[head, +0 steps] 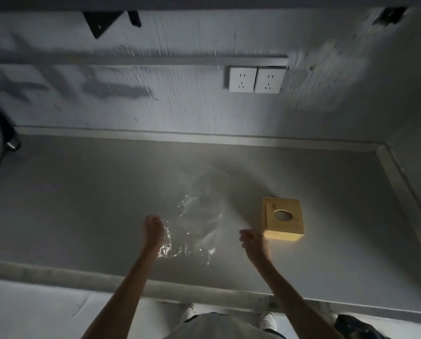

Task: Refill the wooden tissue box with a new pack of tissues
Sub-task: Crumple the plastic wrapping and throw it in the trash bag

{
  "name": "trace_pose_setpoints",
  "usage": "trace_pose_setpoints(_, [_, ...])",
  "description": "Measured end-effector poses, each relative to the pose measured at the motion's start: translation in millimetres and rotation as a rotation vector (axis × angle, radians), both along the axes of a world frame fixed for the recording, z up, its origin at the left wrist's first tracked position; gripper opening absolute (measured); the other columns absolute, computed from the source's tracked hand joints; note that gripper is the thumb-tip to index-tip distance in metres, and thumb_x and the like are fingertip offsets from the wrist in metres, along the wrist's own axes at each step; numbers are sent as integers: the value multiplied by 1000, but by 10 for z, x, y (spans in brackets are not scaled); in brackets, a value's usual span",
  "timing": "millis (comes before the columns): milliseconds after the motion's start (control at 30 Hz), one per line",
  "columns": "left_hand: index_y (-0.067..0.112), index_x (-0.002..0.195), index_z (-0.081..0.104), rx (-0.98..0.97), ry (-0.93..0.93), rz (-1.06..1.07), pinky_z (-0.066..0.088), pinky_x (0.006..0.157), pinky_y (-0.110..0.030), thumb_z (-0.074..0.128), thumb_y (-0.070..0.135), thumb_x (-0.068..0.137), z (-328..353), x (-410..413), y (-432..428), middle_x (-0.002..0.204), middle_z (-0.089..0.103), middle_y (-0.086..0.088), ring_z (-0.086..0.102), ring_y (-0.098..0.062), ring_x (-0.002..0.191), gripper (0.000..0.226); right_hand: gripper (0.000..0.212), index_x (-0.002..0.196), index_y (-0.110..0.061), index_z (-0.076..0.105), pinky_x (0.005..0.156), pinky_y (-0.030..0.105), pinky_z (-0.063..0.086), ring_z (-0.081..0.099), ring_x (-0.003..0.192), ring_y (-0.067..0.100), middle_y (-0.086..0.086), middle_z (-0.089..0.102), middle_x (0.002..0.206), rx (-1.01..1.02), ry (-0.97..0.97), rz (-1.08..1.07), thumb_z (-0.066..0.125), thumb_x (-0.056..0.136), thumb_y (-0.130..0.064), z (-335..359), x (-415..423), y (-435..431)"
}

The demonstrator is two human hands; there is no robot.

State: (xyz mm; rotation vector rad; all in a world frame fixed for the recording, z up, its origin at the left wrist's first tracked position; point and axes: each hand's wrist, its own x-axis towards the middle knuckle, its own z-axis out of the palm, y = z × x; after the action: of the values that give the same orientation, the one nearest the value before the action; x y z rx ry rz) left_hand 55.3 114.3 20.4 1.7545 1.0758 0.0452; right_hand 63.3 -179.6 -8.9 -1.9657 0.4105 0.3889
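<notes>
Wooden tissue box (283, 219), blurred wrap (199, 218) beside, wall sockets (256, 80) behind

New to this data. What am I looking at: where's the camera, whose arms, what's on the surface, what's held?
No machine here: a person works with bare hands. The single picture comes from a camera worn on their head, looking forward and down, so the arms enter from the bottom. On the grey counter stands a wooden tissue box with an oval hole on top, near the right hand. Between the hands is crinkled clear plastic wrap, blurred. The left hand is curled at its edge and seems to grip it; whether the right hand holds it too is unclear. Two wall sockets sit on the wall behind.
</notes>
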Motion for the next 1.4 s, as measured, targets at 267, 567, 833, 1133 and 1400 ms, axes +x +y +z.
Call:
trace_pose_setpoints(267, [17,54,48,-131,254,-500,30,48,-26,60,21,86,-605,-325,610,44,41,-2,37,-13,44,34,20,69,-15,63,51,19,28,45,43,10,3,55,53,225,407,-190,65,89,-10,-291,-299,922])
trace_pose_setpoints(567, [14,65,48,-261,-6,-444,26,36,-15,60,1,85,-75,-105,574,49,45,-5,38,-12,37,27,5,99,-16,52,52,24,50,62,60,20,10,67,78,392,254,-419,52,96,-11,9,-207,1116])
trace_pose_setpoints(833, [6,83,45,-286,-343,-330,30,35,-17,54,0,94,350,-123,413,59,42,-7,36,-5,35,16,23,109,-16,54,45,5,36,53,51,1,-2,56,61,-86,-535,-219,67,90,-19,688,-157,757])
trace_pose_setpoints(1133, [6,71,47,-420,-48,-101,28,33,-14,51,-5,95,-67,-1065,-194,50,42,-7,35,-7,28,27,46,127,-8,57,58,27,53,65,73,21,16,72,92,533,62,-245,68,84,6,199,-789,-115])
trace_pose_setpoints(1400, [4,140,36,471,43,-382,40,101,-46,54,14,86,166,-1557,-942,138,46,-22,47,-41,127,58,23,108,-17,73,73,21,55,67,75,10,3,77,94,-61,-252,85,70,87,-10,376,-933,-613])
